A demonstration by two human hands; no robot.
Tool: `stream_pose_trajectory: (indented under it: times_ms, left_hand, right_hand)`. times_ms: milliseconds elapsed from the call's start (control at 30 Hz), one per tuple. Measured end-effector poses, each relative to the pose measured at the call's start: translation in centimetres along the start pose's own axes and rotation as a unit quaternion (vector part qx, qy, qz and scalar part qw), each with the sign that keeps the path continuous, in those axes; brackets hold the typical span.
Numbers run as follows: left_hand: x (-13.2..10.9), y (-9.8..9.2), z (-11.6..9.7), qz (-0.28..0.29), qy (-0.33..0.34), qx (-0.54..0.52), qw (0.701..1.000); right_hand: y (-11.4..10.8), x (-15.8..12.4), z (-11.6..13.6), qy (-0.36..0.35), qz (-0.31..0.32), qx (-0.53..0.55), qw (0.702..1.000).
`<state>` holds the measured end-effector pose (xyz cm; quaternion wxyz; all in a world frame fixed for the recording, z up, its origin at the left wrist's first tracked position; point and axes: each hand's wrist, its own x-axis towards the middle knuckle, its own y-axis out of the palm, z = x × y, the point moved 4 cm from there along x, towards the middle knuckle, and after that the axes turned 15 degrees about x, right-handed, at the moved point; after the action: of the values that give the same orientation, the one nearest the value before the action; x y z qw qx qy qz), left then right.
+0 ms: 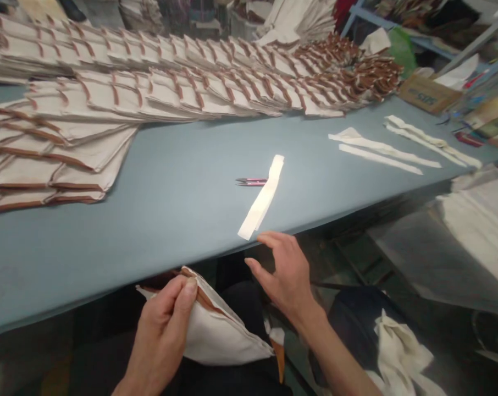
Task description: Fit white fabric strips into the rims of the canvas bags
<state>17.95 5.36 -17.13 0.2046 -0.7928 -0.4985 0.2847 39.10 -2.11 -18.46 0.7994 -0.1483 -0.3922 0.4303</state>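
Observation:
Pinched between the thumb and fingers of my left hand [166, 319] is a cream cloth piece [220, 335] with brown edging, hanging over my lap below the table's front edge. My right hand [284, 272] holds nothing; its thumb and fingers are apart, close to the near end of a cream fabric strip [263, 201]. That strip lies slanted on the blue-grey table [183, 214], over one end of small pink-handled thread snips [251, 182] whose blades point left.
Long overlapping rows of cream, brown-edged cloth pieces [170, 96] run along the table's back and left. More cream strips [389, 151] lie to the right, near a cardboard box [428, 94]. White cloth [401, 352] rests on something dark at lower right.

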Motion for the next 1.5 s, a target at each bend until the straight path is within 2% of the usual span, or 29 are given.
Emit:
stream_pose_trajectory:
  times_ms: [67,167,300,433,533,633,733,933,1167,1400,1500]
  left_hand:
    - [0.7,0.8,-1.0,0.003,0.038,0.036,0.999]
    - [1.8,1.6,-2.0,0.006,0.079,0.076,0.994]
    - [2.9,2.2,-3.0,-0.013,0.122,0.114,0.986]
    - [3.7,3.1,-3.5,-0.01,0.2,0.161,0.966]
    - [4.2,3.6,-3.7,-0.003,0.217,0.183,0.959]
    - [4.8,3.9,-3.9,-0.009,0.195,0.18,0.964]
    - [5.5,4.2,-4.3,-0.008,0.167,0.175,0.97]
    - [6.8,5.5,-5.9,0.048,0.191,0.213,0.957]
    - [7.4,6.1,-6.5,0.062,0.167,0.211,0.961]
    - [7.2,5.6,-5.9,0.057,0.118,0.183,0.974]
    - [6.8,4.9,-4.9,0.051,0.091,0.166,0.981]
  right_hand:
    - [0.3,1.7,-2.2,-0.049,0.064,-0.052,0.995]
    - [0.9,3.5,-4.2,-0.074,0.146,-0.081,0.983]
    - [0.8,4.4,-4.8,-0.08,0.177,-0.049,0.98]
    - [0.8,4.8,-4.8,-0.054,0.17,-0.014,0.984]
    - [0.9,5.4,-4.5,-0.048,0.156,-0.015,0.986]
    - [0.9,6.2,-4.3,-0.045,0.135,0.002,0.99]
    - [0.6,6.7,-4.7,-0.003,0.113,0.048,0.992]
    - [0.2,6.9,-5.6,0.05,0.095,0.094,0.99]
    - [0.0,6.9,-6.2,0.07,0.079,0.116,0.988]
    - [0.7,5.8,-3.4,0.02,0.045,0.042,0.998]
    - [1.7,4.9,-2.3,0.051,0.004,0.036,0.998]
